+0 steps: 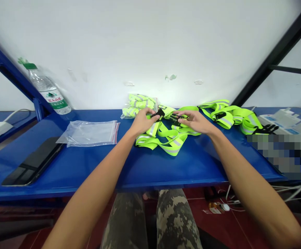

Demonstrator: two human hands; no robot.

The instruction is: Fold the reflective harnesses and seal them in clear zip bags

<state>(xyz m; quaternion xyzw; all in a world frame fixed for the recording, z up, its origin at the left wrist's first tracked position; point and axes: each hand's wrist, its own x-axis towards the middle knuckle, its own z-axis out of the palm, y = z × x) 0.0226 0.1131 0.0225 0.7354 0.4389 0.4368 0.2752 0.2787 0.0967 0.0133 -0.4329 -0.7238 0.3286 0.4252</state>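
Between my hands lies a neon yellow-green strap (pixel 175 147) with silvery stripes, loosely looped on the blue table (pixel 85 169). My left hand (pixel 144 121) pinches a black buckle half (pixel 160 113) at one strap end. Across a small gap, my right hand (pixel 192 120) grips the pronged black buckle half (pixel 175 118). The two halves are apart. Behind my left hand, a clear bag (pixel 141 102) holds folded straps of the same kind. More straps (pixel 228 116) lie to the right of my right hand, with a black pronged buckle (pixel 267 129) at their end.
Flat clear zip bags (pixel 90 133) lie left of my left hand, near a black phone (pixel 34 162). A water bottle (pixel 52 93) leans at the back left. White devices and cables (pixel 282 121) sit at the right. A white wall (pixel 150 45) rises behind the table.
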